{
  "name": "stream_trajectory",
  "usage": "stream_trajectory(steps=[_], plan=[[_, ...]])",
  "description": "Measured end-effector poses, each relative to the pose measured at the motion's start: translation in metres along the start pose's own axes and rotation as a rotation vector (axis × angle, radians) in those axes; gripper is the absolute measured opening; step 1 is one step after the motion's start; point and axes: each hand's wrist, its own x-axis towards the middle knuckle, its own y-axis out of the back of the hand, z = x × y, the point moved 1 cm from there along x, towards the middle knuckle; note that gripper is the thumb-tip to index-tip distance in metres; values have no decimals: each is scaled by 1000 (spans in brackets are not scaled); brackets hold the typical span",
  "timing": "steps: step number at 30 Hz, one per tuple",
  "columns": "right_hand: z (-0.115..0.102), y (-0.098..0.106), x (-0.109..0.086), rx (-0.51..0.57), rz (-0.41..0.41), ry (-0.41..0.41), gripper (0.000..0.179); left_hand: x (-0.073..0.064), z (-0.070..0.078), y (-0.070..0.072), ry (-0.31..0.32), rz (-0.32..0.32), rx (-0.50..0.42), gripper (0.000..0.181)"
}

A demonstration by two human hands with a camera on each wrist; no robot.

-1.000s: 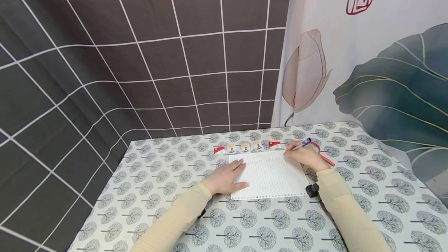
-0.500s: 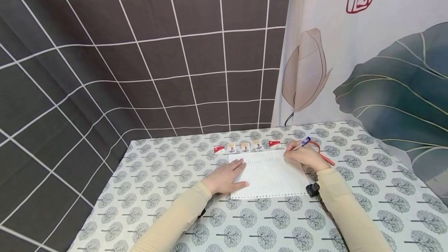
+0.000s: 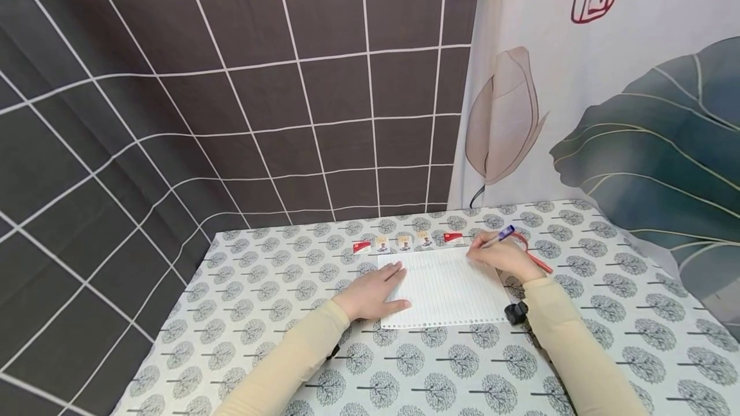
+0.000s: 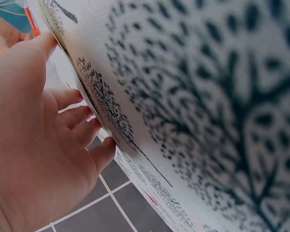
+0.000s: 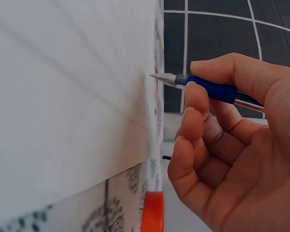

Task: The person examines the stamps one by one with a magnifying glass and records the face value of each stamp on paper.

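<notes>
A lined sheet of paper (image 3: 445,294) with a row of punched holes along its near edge lies flat on the table. Faint handwriting runs near its top. My left hand (image 3: 372,294) rests on the sheet's left side, fingers spread and nearly straight; in the left wrist view the fingertips (image 4: 105,150) lie at the surface. My right hand (image 3: 503,255) pinches a pen (image 5: 212,89) with a blue grip between thumb and fingers. The pen's tip is right at the paper near the top right corner, its blue end pointing up and right.
Beyond the sheet lies a row of small cards: a red and white card (image 3: 361,247) at left, several picture cards (image 3: 404,244) between, and another red card (image 3: 453,237) at right. A red pen-like stick with a curved strip (image 3: 539,263) lies right of my right hand. A tree-print cloth (image 3: 272,313) covers the table.
My right hand and the pen shift only slightly, with small tilts of the pen and a slight move left. The left hand stays in place on the paper.
</notes>
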Motion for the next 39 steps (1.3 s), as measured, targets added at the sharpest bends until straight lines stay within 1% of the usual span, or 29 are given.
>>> stream_trajectory(steps=[6, 11, 14, 19, 21, 24, 26, 29, 33, 34, 39], plan=[[-6, 2, 4, 90, -11, 15, 16, 0, -1, 0, 0, -3, 1, 80], [-1, 5, -2, 61, 35, 60, 17, 0, 0, -1, -6, 0, -1, 80], [4, 7, -6, 37, 52, 145, 17, 0, 0, -1, -9, 2, 0, 80], [9, 12, -11, -36, 96, 336, 11, 1, -1, -2, -2, 4, 1, 80], [10, 15, -13, -55, 108, 395, 8, 0, -1, -2, 2, 4, 0, 80], [11, 20, -14, -102, 115, 468, 8, 0, -1, -2, 4, 3, 0, 81], [14, 23, -15, -151, 108, 491, 9, 0, -1, -2, 5, 2, 0, 81], [19, 26, -14, -239, 90, 462, 14, -1, -1, -1, 4, 2, -3, 81], [26, 30, -12, -294, 43, 368, 24, -1, 0, -1, 3, 4, -3, 81], [27, 31, -12, -309, 34, 356, 25, -1, 0, -1, 3, 3, -1, 81], [32, 33, -11, -364, -11, 346, 27, 0, 0, 0, 1, 2, -3, 81]])
